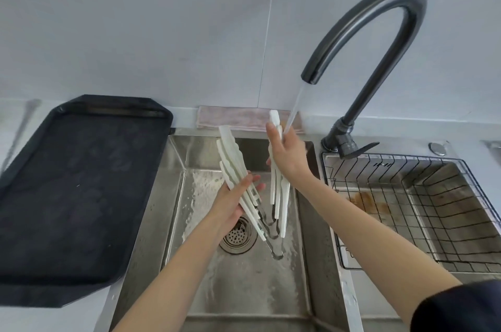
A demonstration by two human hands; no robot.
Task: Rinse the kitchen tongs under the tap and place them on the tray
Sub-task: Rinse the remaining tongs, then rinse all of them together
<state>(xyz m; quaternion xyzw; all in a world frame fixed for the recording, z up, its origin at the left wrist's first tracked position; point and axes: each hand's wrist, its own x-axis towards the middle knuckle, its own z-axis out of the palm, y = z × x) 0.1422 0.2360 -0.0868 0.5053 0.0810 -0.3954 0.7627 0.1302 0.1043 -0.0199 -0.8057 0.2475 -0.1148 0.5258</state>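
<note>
over the steel sink (173,158), several white tongs (235,169) are spread in a v, joined ends down near the drain (238,237). the left hand (233,201) grips the arms at ten o'clock; the right hand (287,152) grasps the arms at one o'clock, under the water stream (294,106) from the dark tap (385,33). the black tray (81,185) lies on the surface at nine o'clock, well apart.

The white tongs (233,166) are spread wide open over the sink, joined at the bottom by a metal hinge. Water runs from the dark, curved tap (374,41) onto the right arm's tip. The black tray (67,196) lies flat to the left.
</note>
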